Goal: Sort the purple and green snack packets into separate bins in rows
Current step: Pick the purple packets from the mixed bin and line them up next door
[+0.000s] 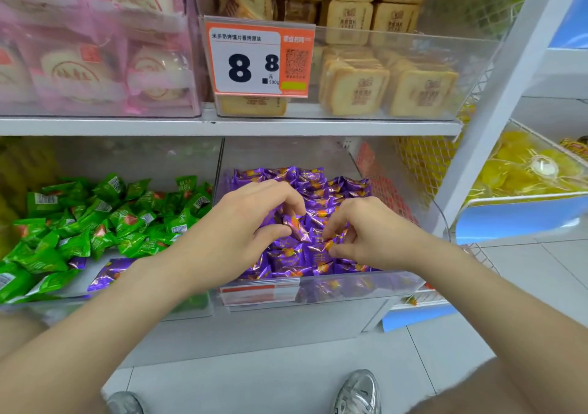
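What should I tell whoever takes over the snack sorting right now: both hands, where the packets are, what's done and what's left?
Left hand: pinches a purple packet in its fingers over the right bin.
Right hand: pinches a second purple packet close beside it.
Right bin shows only purple; left bin holds a loose heap of green packets.
Done: most of the purple is in the right bin.
Left: stray purple packets lie at the front of the left bin; move them over, then line up both bins in rows.
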